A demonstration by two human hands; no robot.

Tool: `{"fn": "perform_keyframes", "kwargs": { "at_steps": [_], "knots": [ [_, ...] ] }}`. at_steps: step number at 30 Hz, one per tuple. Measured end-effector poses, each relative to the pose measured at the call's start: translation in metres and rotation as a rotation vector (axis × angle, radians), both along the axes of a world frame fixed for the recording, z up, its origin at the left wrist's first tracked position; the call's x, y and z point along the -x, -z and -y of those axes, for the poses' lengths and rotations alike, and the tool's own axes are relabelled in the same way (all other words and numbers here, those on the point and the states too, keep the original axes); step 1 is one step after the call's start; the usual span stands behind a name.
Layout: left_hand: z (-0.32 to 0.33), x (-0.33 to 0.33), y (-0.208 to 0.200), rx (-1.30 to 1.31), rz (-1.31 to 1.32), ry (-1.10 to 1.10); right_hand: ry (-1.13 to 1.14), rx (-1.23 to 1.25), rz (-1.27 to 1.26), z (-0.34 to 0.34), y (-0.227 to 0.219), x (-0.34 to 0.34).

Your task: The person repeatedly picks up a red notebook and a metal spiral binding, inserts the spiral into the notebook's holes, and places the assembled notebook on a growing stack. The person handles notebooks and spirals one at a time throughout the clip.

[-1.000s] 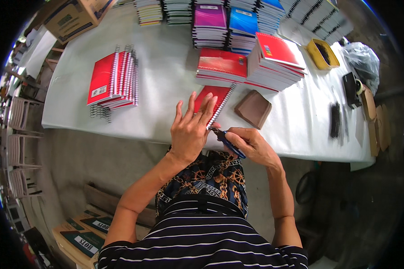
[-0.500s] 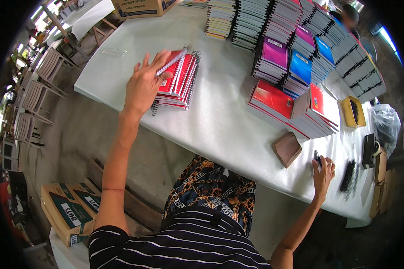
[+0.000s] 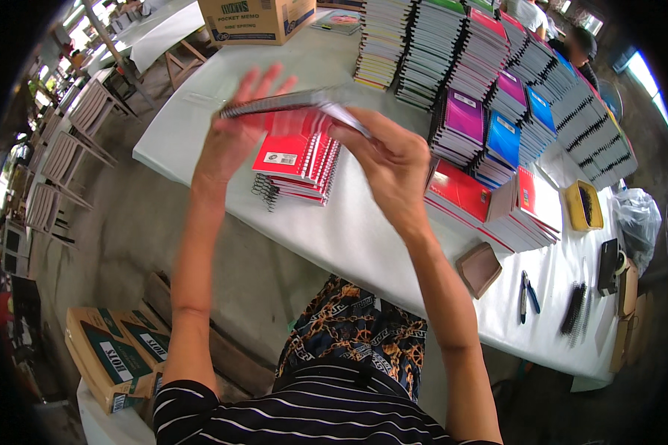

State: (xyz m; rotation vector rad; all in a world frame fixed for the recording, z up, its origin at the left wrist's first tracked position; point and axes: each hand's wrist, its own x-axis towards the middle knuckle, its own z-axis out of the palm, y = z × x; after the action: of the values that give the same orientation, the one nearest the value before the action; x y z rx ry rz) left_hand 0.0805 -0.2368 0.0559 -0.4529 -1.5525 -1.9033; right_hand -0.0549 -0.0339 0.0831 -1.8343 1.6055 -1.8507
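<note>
Both my hands hold a spiral notebook up over the table, seen nearly edge-on and smeared by motion. My left hand supports its left end, fingers spread behind it. My right hand grips the right end, fingers closed round the edge. Beneath lies a stack of red spiral notebooks, black coil ends sticking out at its near left corner. Far to the right, blue-handled pliers rest on the table beside a brown tray-like block.
The white-covered table carries tall notebook stacks at the back, with purple, blue and red ones nearer. A yellow bin, black coils and a plastic bag lie right. Cartons stand behind; a person is beyond.
My right hand has left the pliers on the table and come over to grip the notebook. My left hand has lifted the notebook off the red stack.
</note>
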Motion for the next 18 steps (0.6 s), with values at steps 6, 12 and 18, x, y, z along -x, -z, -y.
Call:
{"fn": "perform_keyframes", "kwargs": {
  "at_steps": [6,12,18],
  "knots": [
    [0.054,-0.016,0.031,-0.124,0.639,-0.374,0.347,-0.113,-0.832,0.062,0.034,-0.026],
    [0.03,-0.02,0.043,-0.185,0.755,-0.223,0.325,-0.222,-0.179,0.029,0.062,0.005],
    [0.049,0.005,0.04,-0.372,0.909,-0.042,0.235,-0.48,0.637,0.043,0.096,0.022]
  ]
}}
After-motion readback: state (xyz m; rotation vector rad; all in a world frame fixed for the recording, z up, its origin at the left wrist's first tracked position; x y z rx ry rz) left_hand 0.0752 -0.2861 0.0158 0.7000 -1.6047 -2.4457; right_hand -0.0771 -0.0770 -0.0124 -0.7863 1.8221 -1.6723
